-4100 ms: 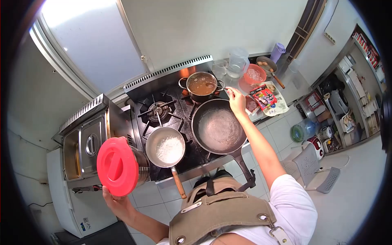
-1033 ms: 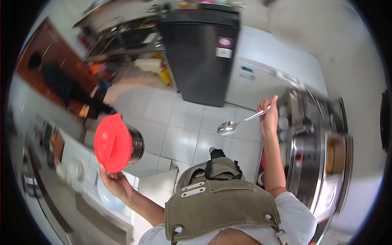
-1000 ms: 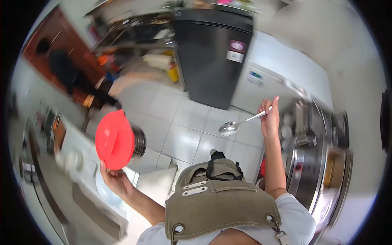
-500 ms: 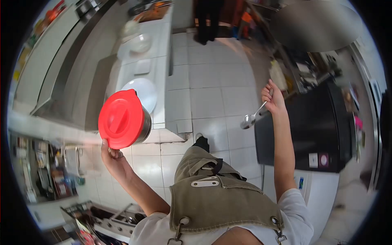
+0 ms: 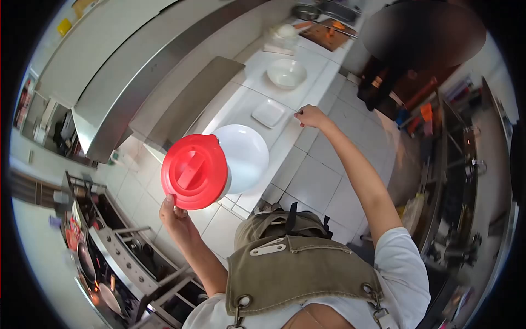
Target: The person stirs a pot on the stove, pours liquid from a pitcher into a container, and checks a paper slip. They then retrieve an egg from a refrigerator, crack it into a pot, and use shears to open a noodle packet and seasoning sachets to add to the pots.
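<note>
My left hand (image 5: 178, 216) is closed at the near edge of a jug with a red lid (image 5: 192, 171), the thumb near the lid's rim. The lid hides most of the jug's body and whatever part the fingers grip. Behind it, a large white plate (image 5: 246, 159) lies on the white counter, partly covered by the jug in my view. My right hand (image 5: 311, 116) is stretched forward over the counter's edge, fingers closed, near a small square white dish (image 5: 269, 113). The metal spoon seen in it earlier is hardly visible now, hidden by the hand and its angle.
Farther along the white-tiled counter (image 5: 246, 97) are a white bowl (image 5: 286, 74) and a cutting board (image 5: 329, 34) with orange pieces. A stove (image 5: 129, 266) with pans stands lower left. Another person (image 5: 378, 82) is at upper right, near metal shelving (image 5: 446, 181).
My view and body have turned left toward the counter. My right hand has swung from beside the black appliance to the counter's edge. The jug stays in my left hand, now before the plate.
</note>
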`<state>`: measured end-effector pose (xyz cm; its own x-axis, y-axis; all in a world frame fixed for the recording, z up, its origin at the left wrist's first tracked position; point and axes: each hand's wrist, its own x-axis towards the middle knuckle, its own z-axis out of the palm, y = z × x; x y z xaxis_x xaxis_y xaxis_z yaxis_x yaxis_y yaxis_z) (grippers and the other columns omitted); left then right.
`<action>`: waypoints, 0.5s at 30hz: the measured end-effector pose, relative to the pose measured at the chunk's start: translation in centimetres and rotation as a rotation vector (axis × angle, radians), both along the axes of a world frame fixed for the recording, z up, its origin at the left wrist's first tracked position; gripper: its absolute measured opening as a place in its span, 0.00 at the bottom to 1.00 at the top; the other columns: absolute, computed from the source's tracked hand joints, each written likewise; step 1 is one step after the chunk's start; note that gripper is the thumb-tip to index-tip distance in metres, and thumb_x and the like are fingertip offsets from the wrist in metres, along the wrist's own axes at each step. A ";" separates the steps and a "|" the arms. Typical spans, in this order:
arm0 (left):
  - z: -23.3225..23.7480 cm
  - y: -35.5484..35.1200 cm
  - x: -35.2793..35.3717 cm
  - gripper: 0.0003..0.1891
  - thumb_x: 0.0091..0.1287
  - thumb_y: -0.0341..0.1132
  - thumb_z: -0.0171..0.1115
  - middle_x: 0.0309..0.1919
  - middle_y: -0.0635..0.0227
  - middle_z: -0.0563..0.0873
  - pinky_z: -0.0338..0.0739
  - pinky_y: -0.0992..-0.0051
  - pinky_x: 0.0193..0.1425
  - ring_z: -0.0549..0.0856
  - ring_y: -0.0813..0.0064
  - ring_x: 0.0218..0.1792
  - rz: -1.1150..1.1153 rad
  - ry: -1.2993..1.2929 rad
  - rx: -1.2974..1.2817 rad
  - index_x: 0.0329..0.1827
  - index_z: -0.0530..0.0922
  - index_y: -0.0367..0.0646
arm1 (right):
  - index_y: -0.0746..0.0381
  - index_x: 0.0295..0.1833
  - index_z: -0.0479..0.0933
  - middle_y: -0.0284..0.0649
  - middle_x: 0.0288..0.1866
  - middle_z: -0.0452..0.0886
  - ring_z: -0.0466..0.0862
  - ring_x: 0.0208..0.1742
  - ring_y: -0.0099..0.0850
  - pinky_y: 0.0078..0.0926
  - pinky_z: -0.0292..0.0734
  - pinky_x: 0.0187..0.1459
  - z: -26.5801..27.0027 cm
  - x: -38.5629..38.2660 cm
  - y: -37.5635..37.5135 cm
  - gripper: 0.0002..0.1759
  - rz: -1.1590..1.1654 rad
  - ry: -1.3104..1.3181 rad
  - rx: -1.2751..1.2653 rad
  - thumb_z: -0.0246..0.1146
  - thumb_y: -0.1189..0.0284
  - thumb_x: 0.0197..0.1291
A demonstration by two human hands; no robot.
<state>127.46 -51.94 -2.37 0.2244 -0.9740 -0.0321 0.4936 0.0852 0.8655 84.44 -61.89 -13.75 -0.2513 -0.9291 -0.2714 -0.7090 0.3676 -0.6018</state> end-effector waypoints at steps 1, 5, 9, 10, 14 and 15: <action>0.0 -0.1 -0.5 0.12 0.63 0.34 0.59 0.17 0.79 0.71 0.55 0.85 0.25 0.63 0.89 0.19 0.040 -0.002 0.005 0.21 0.72 0.45 | 0.68 0.32 0.80 0.44 0.25 0.83 0.83 0.27 0.37 0.32 0.78 0.32 -0.9 0.0 -2.2 0.21 0.087 0.110 0.013 0.58 0.58 0.56; 0.4 -0.7 -4.4 0.13 0.62 0.34 0.59 0.16 0.79 0.70 0.54 0.84 0.25 0.63 0.89 0.20 0.164 -0.028 0.019 0.19 0.70 0.45 | 0.68 0.28 0.81 0.44 0.24 0.83 0.85 0.31 0.38 0.31 0.79 0.41 -2.9 -1.0 -8.0 0.21 0.231 0.205 0.111 0.61 0.58 0.52; -0.4 0.1 -7.2 0.10 0.61 0.30 0.58 0.19 0.75 0.75 0.60 0.85 0.28 0.68 0.88 0.21 0.156 0.004 -0.009 0.21 0.73 0.41 | 0.66 0.28 0.80 0.44 0.24 0.83 0.84 0.29 0.35 0.30 0.78 0.36 -3.0 -1.6 -9.8 0.17 0.404 0.054 0.080 0.63 0.61 0.48; -0.6 0.4 -8.6 0.07 0.60 0.29 0.58 0.22 0.72 0.78 0.64 0.85 0.32 0.72 0.85 0.24 0.211 0.013 0.008 0.24 0.76 0.38 | 0.66 0.28 0.80 0.44 0.24 0.83 0.84 0.29 0.35 0.30 0.78 0.36 -3.3 -2.0 -10.2 0.17 0.447 0.055 0.078 0.63 0.61 0.48; -2.5 1.3 -13.1 0.06 0.57 0.28 0.60 0.28 0.65 0.84 0.70 0.79 0.42 0.79 0.80 0.31 0.248 0.099 -0.047 0.32 0.80 0.32 | 0.67 0.30 0.78 0.50 0.27 0.81 0.81 0.31 0.42 0.35 0.74 0.35 -4.3 -3.0 -11.1 0.16 0.631 0.044 -0.051 0.62 0.63 0.45; -2.8 1.5 -14.7 0.07 0.57 0.28 0.60 0.28 0.65 0.84 0.70 0.79 0.42 0.79 0.80 0.31 0.277 0.093 -0.027 0.32 0.81 0.31 | 0.67 0.29 0.75 0.47 0.25 0.79 0.79 0.28 0.40 0.34 0.73 0.33 -4.3 -3.3 -11.0 0.14 0.639 0.014 -0.084 0.62 0.64 0.46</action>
<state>112.74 -50.49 -5.18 0.4794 -0.8767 -0.0399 0.5256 0.2504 0.8131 81.15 -72.91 -18.00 0.3559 -0.9147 -0.1916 -0.7804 -0.1781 -0.5994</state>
